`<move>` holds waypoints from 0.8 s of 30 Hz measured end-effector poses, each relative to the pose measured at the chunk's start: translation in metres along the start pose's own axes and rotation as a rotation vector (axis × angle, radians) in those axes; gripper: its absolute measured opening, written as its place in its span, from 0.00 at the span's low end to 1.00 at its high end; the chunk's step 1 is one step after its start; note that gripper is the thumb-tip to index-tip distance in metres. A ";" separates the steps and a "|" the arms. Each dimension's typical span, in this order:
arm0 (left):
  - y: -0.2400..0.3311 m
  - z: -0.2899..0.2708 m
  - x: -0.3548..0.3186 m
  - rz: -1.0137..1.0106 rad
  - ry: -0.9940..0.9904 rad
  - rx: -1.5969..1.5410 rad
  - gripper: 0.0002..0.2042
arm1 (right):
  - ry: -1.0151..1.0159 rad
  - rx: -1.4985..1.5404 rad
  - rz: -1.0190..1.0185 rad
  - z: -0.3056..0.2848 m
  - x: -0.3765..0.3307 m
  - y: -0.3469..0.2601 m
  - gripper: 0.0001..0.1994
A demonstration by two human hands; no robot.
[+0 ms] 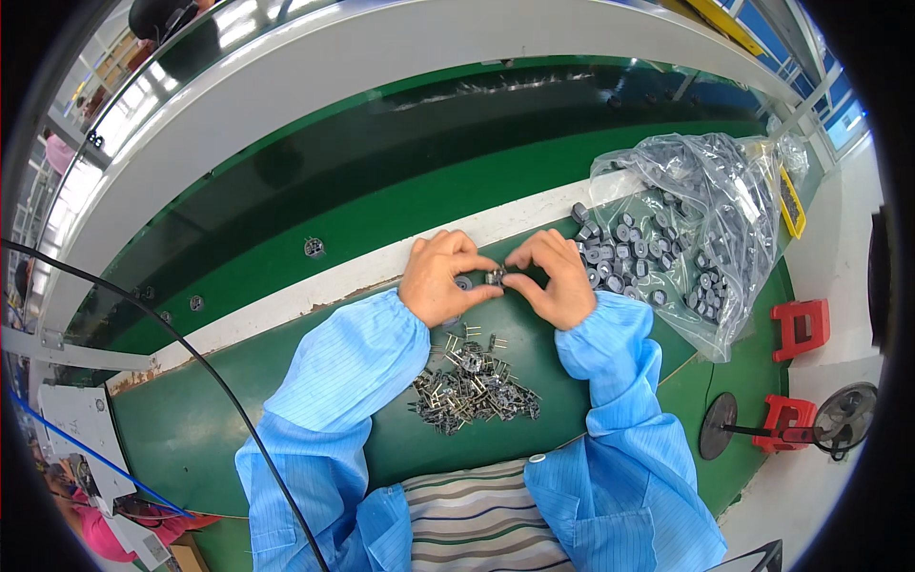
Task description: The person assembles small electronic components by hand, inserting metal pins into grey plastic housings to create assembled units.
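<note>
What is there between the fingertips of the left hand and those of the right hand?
In the head view, a small dark part sits between the left hand and the right hand, at their fingertips; finer detail is unclear.

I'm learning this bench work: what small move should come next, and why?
Probably steady the small part with the left hand and press lightly with the right hand: the left fingertips pinch it, and the right thumb and forefinger are right beside it.
</note>
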State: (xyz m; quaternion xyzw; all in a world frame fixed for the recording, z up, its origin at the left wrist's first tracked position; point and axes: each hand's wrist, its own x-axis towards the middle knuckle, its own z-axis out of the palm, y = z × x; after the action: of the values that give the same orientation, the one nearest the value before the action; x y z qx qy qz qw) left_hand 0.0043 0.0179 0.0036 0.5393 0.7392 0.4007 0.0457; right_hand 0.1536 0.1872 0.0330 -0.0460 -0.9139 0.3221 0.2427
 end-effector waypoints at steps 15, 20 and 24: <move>-0.076 -0.081 0.005 -0.390 0.067 0.399 0.20 | -0.340 0.073 0.055 0.003 -0.016 -0.001 0.07; -0.015 -0.079 0.009 0.085 -0.188 0.124 0.21 | -0.240 -0.125 0.141 -0.006 -0.011 -0.009 0.11; -0.004 -0.055 0.007 0.068 -0.379 0.032 0.19 | -0.185 -0.019 -0.172 -0.006 -0.005 0.000 0.13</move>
State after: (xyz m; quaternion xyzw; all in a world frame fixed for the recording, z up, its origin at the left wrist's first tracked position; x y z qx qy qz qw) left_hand -0.0296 -0.0065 0.0409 0.6304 0.7052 0.2813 0.1620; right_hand 0.1610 0.1891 0.0346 0.0602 -0.9360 0.2941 0.1838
